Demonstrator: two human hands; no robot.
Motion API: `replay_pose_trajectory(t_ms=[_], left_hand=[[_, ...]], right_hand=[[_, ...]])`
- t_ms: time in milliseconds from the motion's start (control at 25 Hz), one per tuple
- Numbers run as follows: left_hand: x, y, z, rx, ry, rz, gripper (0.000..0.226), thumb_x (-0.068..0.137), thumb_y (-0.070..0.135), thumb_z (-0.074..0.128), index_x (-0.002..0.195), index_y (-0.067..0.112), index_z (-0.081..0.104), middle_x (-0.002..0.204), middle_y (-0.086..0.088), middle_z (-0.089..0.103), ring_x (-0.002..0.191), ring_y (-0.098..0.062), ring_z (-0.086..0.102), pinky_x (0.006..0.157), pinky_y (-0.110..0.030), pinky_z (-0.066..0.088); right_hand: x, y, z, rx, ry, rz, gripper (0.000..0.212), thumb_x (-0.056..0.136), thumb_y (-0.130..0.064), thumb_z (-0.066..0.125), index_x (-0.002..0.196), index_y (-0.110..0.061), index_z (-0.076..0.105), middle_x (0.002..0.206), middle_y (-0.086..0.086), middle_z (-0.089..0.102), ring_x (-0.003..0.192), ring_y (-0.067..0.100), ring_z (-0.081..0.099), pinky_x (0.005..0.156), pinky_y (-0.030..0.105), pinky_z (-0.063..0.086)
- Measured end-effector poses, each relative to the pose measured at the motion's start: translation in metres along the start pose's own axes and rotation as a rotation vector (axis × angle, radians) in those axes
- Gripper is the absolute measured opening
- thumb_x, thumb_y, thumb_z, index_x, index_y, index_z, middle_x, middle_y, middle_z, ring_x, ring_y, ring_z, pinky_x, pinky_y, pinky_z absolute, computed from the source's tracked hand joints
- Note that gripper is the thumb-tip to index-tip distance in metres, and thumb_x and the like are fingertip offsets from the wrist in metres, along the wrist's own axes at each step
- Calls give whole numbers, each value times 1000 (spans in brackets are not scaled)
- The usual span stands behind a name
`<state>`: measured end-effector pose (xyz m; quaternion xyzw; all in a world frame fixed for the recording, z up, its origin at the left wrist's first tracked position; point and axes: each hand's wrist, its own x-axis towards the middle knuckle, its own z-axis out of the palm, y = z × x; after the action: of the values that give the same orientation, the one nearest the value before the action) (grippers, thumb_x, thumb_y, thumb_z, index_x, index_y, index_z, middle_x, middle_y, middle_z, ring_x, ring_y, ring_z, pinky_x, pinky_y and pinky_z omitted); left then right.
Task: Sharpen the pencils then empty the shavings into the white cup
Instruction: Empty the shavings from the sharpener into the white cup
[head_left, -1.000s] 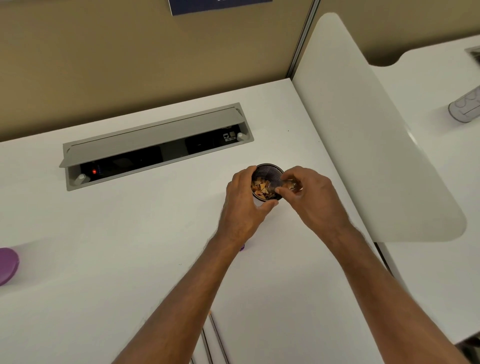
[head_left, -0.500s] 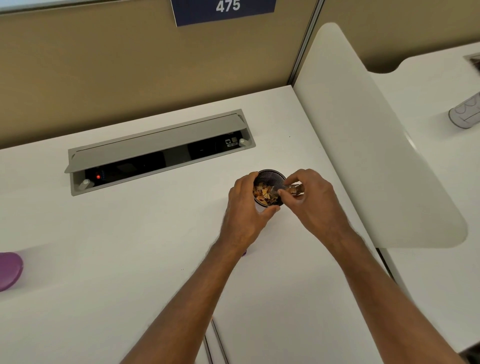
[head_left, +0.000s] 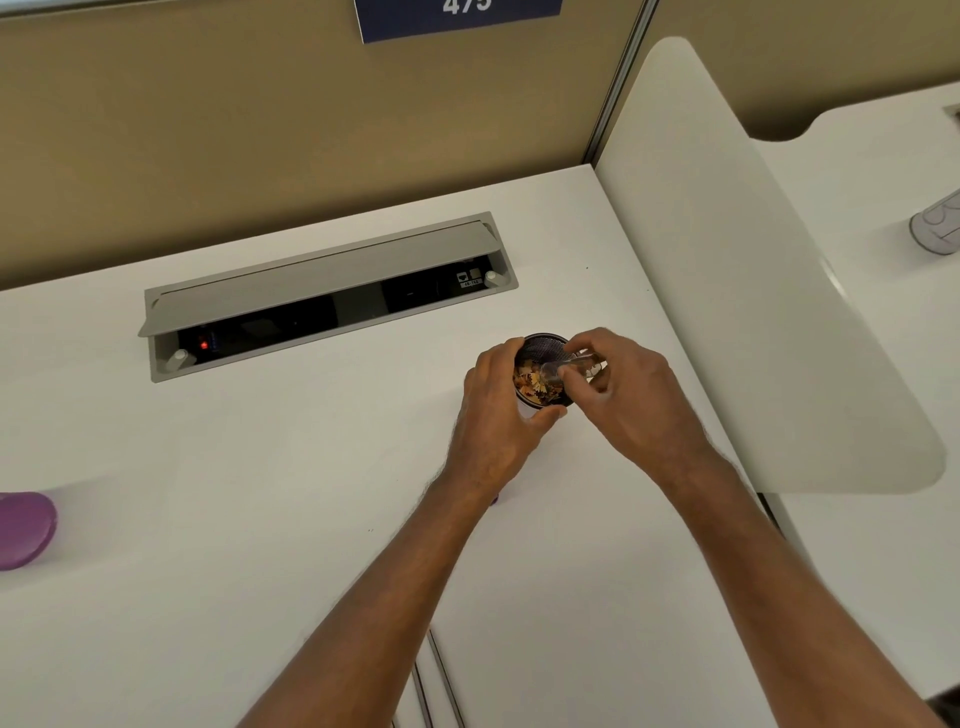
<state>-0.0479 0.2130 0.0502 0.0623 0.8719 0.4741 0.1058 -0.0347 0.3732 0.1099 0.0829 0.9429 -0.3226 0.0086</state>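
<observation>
My left hand (head_left: 496, 421) is wrapped around a small cup (head_left: 540, 347) with a dark mesh-like inside, standing on the white desk (head_left: 260, 493). Pencil shavings (head_left: 531, 382), tan and dark, lie inside it. My right hand (head_left: 631, 400) pinches a small clear sharpener container (head_left: 563, 370), tilted with its mouth over the cup's rim. The cup's outer wall is mostly hidden by my fingers. No pencils are in view.
A grey cable hatch (head_left: 322, 291) with a raised lid sits behind the cup. A white divider panel (head_left: 753, 291) rises just right of my right hand. A purple object (head_left: 23, 527) lies at the desk's left edge. A small purple bit (head_left: 494, 500) peeks under my left wrist.
The clear container in my right hand has tipped further over the cup and moved slightly inward. My left hand keeps its hold on the cup. The camera view shifted down a little.
</observation>
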Motion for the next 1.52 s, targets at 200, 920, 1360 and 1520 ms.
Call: replay_pose_trajectory(t_ms=[200,920,1360,1520], left_hand=[[0,2,-1,-1,-3,6,81,80,39,84,146,27,39,143,6,47,130,-12,41,100,-22,40],[-1,1,-1,-26,3,23,77,80,40,84,144,29,41,141,9,48,128,-10,42,98,-22,41],[0,-2,1,-25,10,38,76,81,40,83,143,31,41,140,10,49,125,-9,43,97,-22,41],[1,-2,0,-10,12,36,77,80,39,83,144,29,41,141,8,49,127,-10,43,101,-25,43]], right_hand=[[0,-1,2,-56,11,-65,21,94,-27,73,113,-19,69,105,-1,66,88,14,65,73,24,57],[-3,-9,7,-101,-17,-110,21,98,-23,67,119,-24,70,105,-2,56,88,12,60,71,16,51],[-3,-15,5,-101,14,-121,34,98,-19,66,132,-18,60,112,0,56,91,10,55,68,6,38],[-3,-12,5,-34,9,-57,27,97,-19,69,124,-17,66,109,-5,55,90,10,59,70,6,42]])
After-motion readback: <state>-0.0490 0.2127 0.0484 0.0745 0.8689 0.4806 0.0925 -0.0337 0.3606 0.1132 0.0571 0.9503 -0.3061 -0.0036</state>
